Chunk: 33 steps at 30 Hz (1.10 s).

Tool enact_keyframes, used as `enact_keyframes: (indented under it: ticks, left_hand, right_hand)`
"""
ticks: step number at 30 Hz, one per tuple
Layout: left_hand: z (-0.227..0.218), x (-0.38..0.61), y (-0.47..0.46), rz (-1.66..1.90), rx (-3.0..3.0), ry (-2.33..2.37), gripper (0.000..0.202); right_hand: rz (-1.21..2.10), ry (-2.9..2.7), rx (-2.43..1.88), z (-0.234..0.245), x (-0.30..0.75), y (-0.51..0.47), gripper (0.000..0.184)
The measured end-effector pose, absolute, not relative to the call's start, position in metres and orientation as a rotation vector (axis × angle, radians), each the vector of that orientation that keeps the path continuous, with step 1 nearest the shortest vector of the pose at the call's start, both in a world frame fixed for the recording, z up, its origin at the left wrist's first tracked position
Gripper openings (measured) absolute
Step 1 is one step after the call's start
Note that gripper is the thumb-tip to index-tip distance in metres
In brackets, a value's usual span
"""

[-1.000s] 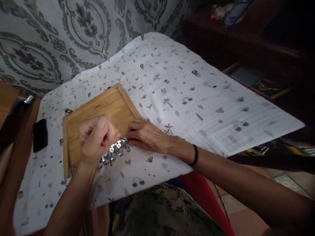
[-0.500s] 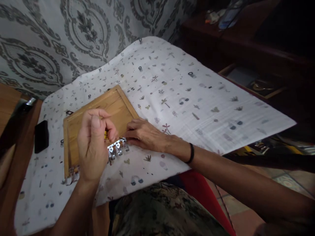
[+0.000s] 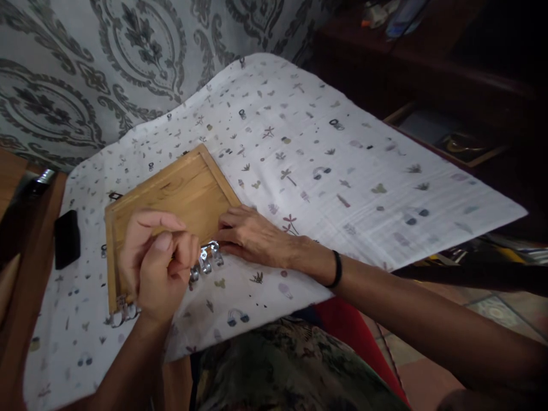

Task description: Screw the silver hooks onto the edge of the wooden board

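A shallow wooden panel (image 3: 184,182) with a raised rim lies on the patterned cloth. Along its near edge sit shiny metal binder rings (image 3: 206,260), with another set of metal rings (image 3: 122,313) at its near left corner. My left hand (image 3: 160,260) is over the panel's near edge, fingers curled in beside the rings; what they hold, if anything, is hidden. My right hand (image 3: 252,234), fingers closed together, grips the right end of the near binder rings at the panel's edge. Its fingertips are partly hidden.
White cloth (image 3: 299,142) with small prints covers the table. A black phone-like object (image 3: 67,240) lies at the left. Behind stands a patterned wall (image 3: 141,57). An open drawer (image 3: 449,137) is at the right, below a dark surface with a plastic bottle (image 3: 405,20).
My left hand has turned and lowered towards the rings, covering more of them; a yellow bit seen between its fingers is now hidden. My right hand stays in place. The view has shifted slightly.
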<state>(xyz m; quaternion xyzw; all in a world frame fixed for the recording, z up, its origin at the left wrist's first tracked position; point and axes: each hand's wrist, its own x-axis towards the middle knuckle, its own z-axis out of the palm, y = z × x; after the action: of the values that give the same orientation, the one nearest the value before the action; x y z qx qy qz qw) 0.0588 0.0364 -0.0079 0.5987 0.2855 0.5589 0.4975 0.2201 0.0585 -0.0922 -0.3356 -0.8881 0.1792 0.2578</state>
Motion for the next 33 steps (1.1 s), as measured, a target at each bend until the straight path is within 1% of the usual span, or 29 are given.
enact_keyframes:
  ticks: [2, 6, 13, 17, 29, 33]
  left_hand:
    - [-0.008, 0.055, 0.039, 1.309, 1.449, 0.635, 0.008]
    - [-0.005, 0.054, 0.042, 1.281, 1.405, 0.679, 0.005]
    - [-0.001, 0.054, 0.041, 1.349, 1.295, 0.842, 0.008]
    - [0.000, 0.050, 0.048, 1.389, 1.273, 0.788, 0.006]
    - [-0.003, 0.059, 0.046, 1.479, 1.258, 0.839, 0.018]
    - [-0.006, 0.058, 0.047, 1.477, 1.289, 0.805, 0.013]
  right_hand:
    - [0.480, -2.415, -0.912, -0.092, 0.220, 0.058, 0.020]
    - [0.472, -2.408, -0.919, -0.093, 0.219, 0.058, 0.019]
    - [0.457, -2.410, -0.916, -0.093, 0.219, 0.059, 0.016]
    - [0.464, -2.397, -0.908, -0.093, 0.219, 0.059, 0.016]
    - [0.482, -2.377, -0.905, -0.095, 0.219, 0.059, 0.016]
    - [0.482, -2.388, -0.909, -0.095, 0.219, 0.059, 0.017]
